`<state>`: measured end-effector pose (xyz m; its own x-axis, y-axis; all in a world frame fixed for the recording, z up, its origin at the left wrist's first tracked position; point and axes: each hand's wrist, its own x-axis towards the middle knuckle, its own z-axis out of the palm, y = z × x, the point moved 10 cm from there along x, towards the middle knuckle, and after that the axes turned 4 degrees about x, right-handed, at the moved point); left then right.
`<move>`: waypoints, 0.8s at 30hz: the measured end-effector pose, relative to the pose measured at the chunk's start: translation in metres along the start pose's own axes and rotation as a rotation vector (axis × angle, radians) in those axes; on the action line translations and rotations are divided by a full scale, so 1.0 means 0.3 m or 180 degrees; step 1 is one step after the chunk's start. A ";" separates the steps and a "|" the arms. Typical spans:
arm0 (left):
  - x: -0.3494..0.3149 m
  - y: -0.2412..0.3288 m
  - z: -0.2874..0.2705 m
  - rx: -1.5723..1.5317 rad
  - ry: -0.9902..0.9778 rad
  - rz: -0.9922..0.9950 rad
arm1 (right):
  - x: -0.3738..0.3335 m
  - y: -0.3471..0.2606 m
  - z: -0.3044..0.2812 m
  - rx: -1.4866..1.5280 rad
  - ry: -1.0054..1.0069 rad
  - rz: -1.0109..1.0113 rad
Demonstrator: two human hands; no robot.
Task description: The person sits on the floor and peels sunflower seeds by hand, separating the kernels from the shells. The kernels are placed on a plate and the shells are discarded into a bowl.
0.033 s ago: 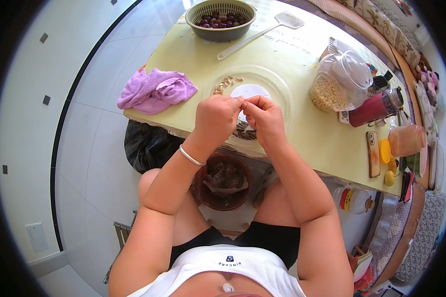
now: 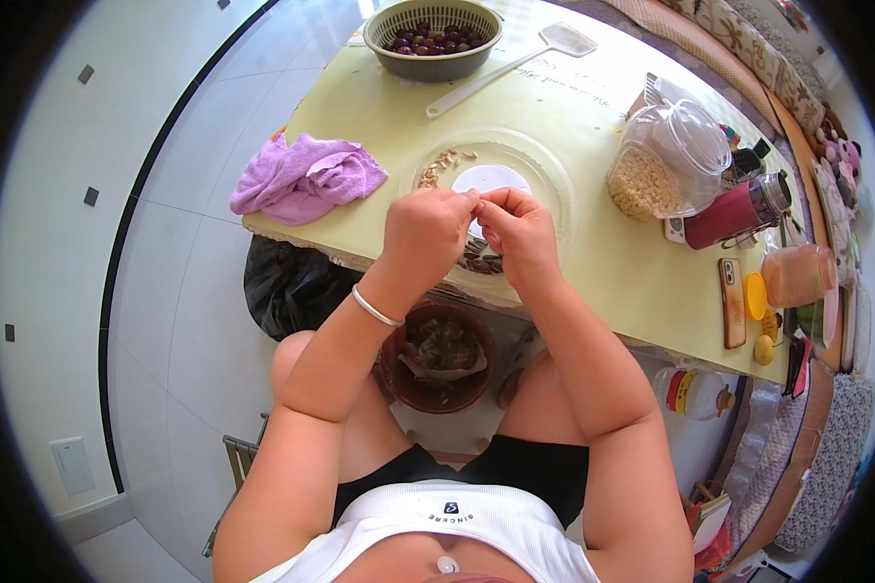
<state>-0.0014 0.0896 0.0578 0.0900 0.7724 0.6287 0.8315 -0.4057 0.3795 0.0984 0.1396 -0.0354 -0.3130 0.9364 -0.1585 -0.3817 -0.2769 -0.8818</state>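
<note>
My left hand (image 2: 426, 225) and my right hand (image 2: 520, 231) meet at the fingertips over a round clear plate (image 2: 557, 194) near the table's front edge. Both are closed in a pinch. Whatever sits between the fingertips is too small and too covered to name. Beyond my left hand, pale kernels (image 2: 437, 168) lie scattered along the plate's far left part. A white disc (image 2: 491, 180) shows in its middle, partly behind my fingers. Below my hands, on the near side of the plate, is a small heap of dark, seed-like pieces (image 2: 478, 258).
On the table (image 2: 360, 107) are a purple cloth (image 2: 306, 180), a basket of dark round fruit (image 2: 433, 58), a white turner (image 2: 496, 78), a clear tub of pale kernels (image 2: 644, 183), a dark red bottle (image 2: 729, 216) and a phone (image 2: 732, 303). A brown bin (image 2: 437, 394) stands between my knees.
</note>
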 end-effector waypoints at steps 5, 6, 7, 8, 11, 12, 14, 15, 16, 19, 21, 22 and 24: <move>-0.017 0.017 0.022 0.0163 -0.0066 0.0084 | 0.006 -0.040 -0.006 -0.1086 0.0174 -0.0662; -0.020 0.018 0.023 0.0170 -0.0070 0.0060 | 0.004 -0.050 -0.003 -0.1224 0.0154 -0.0713; -0.021 0.018 0.018 0.0146 -0.0030 0.0064 | 0.003 -0.057 0.002 -0.1352 0.0131 -0.0759; -0.021 0.018 0.011 0.0121 0.0010 0.0067 | 0.002 -0.060 0.008 -0.1368 0.0116 -0.0752; -0.021 0.011 0.006 0.0000 -0.0031 -0.0041 | 0.012 -0.046 0.012 -0.1113 0.0043 -0.0561; -0.020 0.006 0.007 -0.0049 -0.0071 -0.0098 | 0.024 -0.018 -0.001 -0.0817 -0.0004 -0.0382; -0.016 -0.015 -0.003 -0.0391 -0.0015 -0.0237 | 0.034 0.017 -0.005 -0.0293 -0.0114 -0.0040; -0.014 -0.026 -0.007 -0.0563 0.0014 -0.0307 | 0.034 0.026 -0.002 -0.0068 -0.0169 0.0121; -0.019 -0.067 0.010 -0.1008 -0.0098 -0.0716 | 0.032 0.036 0.003 0.0156 -0.0227 0.0284; -0.054 -0.151 0.079 -0.2304 -0.0393 -0.1750 | 0.013 0.026 0.011 0.0405 -0.0226 0.0510; -0.070 -0.178 0.121 -0.3118 -0.0531 -0.2174 | 0.015 0.021 0.004 0.0347 -0.0283 0.0473; -0.073 -0.187 0.130 -0.3286 -0.0534 -0.2257 | 0.016 0.020 0.003 0.0318 -0.0309 0.0453; -0.082 -0.202 0.149 -0.3620 -0.0541 -0.2422 | 0.015 0.005 0.012 0.0254 -0.0377 0.0379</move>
<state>-0.0295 0.1170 -0.0111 -0.0471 0.9981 -0.0403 -0.1886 0.0308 0.9816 0.0932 0.1427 -0.0357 -0.4585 0.8654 -0.2021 -0.4023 -0.4049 -0.8211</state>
